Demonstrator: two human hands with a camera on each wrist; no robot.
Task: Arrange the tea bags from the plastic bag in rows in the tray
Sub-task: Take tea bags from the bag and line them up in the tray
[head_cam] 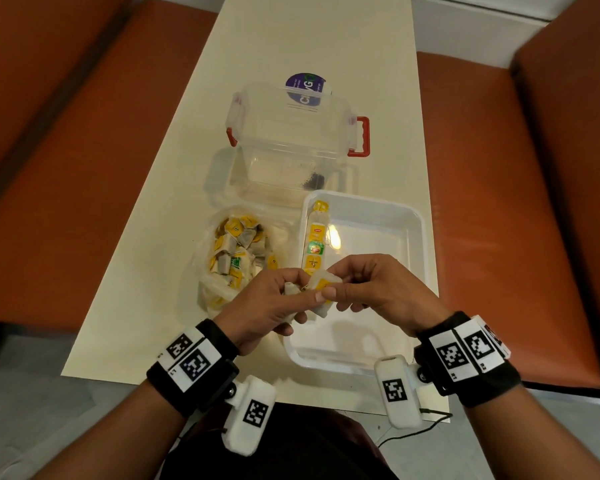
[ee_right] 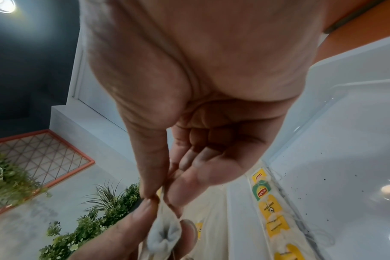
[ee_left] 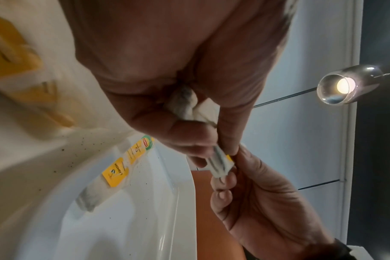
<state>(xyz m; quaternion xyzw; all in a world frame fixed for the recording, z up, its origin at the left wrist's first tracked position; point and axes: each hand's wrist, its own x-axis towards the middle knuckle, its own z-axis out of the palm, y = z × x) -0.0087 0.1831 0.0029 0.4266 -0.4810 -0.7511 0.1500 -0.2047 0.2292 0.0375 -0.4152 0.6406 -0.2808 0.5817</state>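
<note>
A white tray (head_cam: 419, 237) sits on the right of the table, with one row of yellow-tagged tea bags (head_cam: 316, 239) along its left wall. This row of tea bags (ee_left: 120, 168) (ee_right: 271, 213) also shows in both wrist views. Left of the tray lies the clear plastic bag (head_cam: 234, 252), full of tea bags. Both hands meet above the tray's near left corner. My left hand (head_cam: 303, 296) grips a small bunch of tea bags (ee_left: 186, 105). My right hand (head_cam: 336, 289) pinches one yellow-tagged tea bag (head_cam: 321, 284) (ee_right: 165, 232) between thumb and forefinger, and the left thumb (ee_right: 136, 218) touches it too.
Behind the tray and bag stands a clear plastic container (head_cam: 291, 143) with red handles and a purple label. The narrow cream table (head_cam: 146, 271) runs away from me between orange benches (head_cam: 499, 202). Dark tea specks dot the tray floor (ee_right: 345, 167).
</note>
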